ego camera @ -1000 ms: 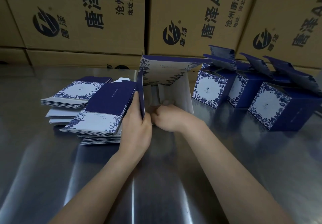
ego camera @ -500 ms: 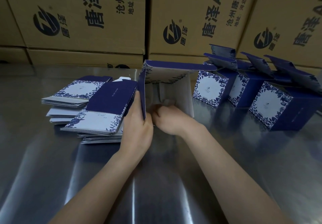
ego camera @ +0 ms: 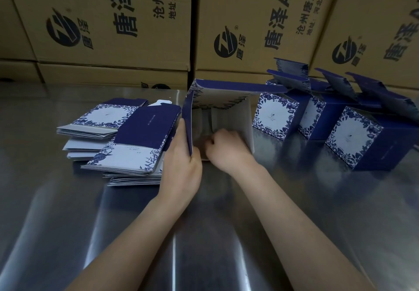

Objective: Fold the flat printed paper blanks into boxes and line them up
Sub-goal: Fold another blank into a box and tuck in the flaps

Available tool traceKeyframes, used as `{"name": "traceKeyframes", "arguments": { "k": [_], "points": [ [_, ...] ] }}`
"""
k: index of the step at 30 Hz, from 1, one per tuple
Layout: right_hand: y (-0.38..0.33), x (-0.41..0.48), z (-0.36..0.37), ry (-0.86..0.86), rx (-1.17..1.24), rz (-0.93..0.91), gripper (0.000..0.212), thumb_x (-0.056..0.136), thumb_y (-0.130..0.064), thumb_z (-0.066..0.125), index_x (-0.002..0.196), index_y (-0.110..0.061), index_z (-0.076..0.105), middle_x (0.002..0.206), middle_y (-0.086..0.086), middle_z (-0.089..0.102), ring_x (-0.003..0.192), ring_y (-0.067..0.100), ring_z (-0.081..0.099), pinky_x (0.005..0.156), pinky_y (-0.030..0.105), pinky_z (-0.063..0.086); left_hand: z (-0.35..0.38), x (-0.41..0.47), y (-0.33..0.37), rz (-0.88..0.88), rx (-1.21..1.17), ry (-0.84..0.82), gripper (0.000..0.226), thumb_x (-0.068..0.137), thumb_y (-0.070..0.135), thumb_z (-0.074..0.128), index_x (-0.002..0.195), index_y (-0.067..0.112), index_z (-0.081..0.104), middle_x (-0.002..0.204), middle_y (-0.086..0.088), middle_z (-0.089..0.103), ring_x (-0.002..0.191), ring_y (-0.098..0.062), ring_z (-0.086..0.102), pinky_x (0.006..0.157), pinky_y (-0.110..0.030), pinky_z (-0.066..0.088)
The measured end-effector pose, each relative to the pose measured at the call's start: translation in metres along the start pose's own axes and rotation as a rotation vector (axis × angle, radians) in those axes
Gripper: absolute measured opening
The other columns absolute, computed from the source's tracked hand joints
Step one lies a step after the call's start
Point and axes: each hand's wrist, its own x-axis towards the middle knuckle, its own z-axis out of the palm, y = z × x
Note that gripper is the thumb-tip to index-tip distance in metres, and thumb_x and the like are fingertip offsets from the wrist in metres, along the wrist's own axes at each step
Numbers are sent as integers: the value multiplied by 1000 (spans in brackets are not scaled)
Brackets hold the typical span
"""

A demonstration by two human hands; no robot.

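We see the half-folded box point(ego camera: 217, 109) lying on its side on the steel table point(ego camera: 204, 234), just at twelve o'clock from the two hands, with its open mouth turned toward us and its pale inside showing. The left hand point(ego camera: 181, 168) grips the box's blue left wall at the near edge, which sits between the thumb and the straight fingers laid along the outside. The right hand point(ego camera: 226, 148) reaches into the mouth with its fingers curled against the inner flaps at the far end. The fingertips are hidden, so we cannot tell whether they pinch a flap or only push on it. At nine o'clock from the box, touching the left hand's fingers, lies a fanned pile of flat blanks point(ego camera: 136, 145), and a second pile sits just beyond it at ten o'clock. At three o'clock from the box stands a row of finished boxes point(ego camera: 274, 118), close side by side, with their lid flaps raised. Brown cartons point(ego camera: 113, 30) with dark printed logos and lettering wall off the table's far edge at twelve o'clock.
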Motion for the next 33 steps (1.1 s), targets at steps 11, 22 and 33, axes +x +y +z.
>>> {"name": "traceKeyframes", "arguments": {
  "k": [11, 22, 33],
  "points": [
    [-3, -6, -1, 37, -48, 8, 27, 95, -24, 47, 71, -13, 43, 103, 21, 66, 95, 38, 63, 65, 28, 35, 1, 1, -1, 23, -30, 31, 54, 93, 2, 39, 144, 19, 40, 113, -7, 62, 96, -26, 56, 69, -21, 32],
    [2, 4, -4, -237, -172, -45, 25, 101, -24, 39, 79, -15, 47, 110, 17, 64, 71, 22, 47, 62, 26, 36, 2, 0, -1, 44, 27, -6, 61, 94, 3, 41, 153, 19, 31, 139, -13, 54, 123, -31, 51, 100, -39, 42],
    [-4, 7, -3, -66, 9, 1, 13, 95, -22, 50, 100, -16, 61, 106, 11, 65, 88, 29, 59, 71, 28, 44, 0, 3, -1, 53, 35, -2, 62, 95, 5, 40, 154, 19, 26, 142, -11, 52, 128, -30, 49, 104, -46, 40]
  ]
}}
